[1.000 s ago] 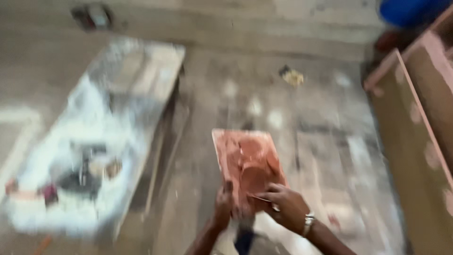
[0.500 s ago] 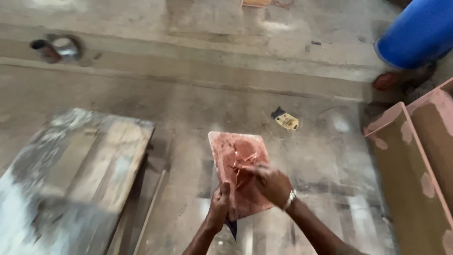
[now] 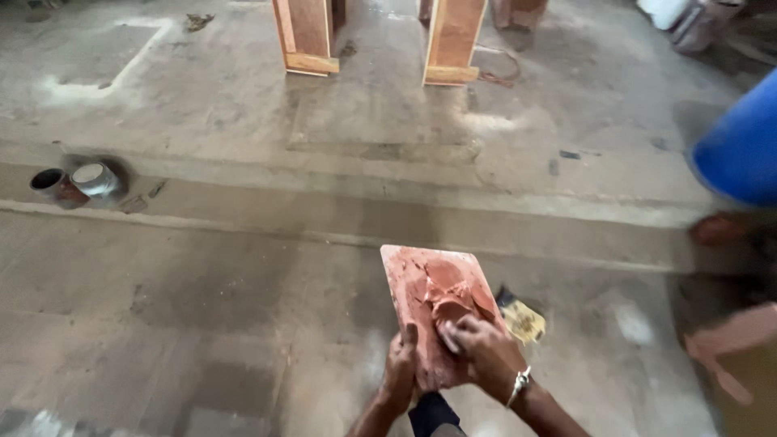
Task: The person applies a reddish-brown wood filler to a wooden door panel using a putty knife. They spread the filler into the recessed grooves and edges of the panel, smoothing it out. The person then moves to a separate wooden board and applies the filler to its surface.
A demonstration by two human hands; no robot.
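A flat rectangular board point(image 3: 429, 283) smeared with reddish-pink putty is held out over the concrete floor. My left hand point(image 3: 400, 370) grips its near left edge, thumb on top. My right hand point(image 3: 484, 350), with a bracelet at the wrist, rests on the board's near right part, its fingers closed on a small putty blade point(image 3: 450, 311) pressed into the paste. A lump of putty point(image 3: 441, 290) lies in the middle of the board.
Two small tins point(image 3: 74, 185) stand at the left by a floor step. Two wooden legs point(image 3: 380, 36) rise at the far middle. A person in blue point(image 3: 740, 154) is at the right edge. A yellowish scrap point(image 3: 522, 320) lies beside the board, and pink-stained wood point(image 3: 732, 340) at lower right.
The view has tilted up and forward: the whitened plank at the left has dropped out of sight, the tins and wooden legs have come into view. Both hands stay on the board.
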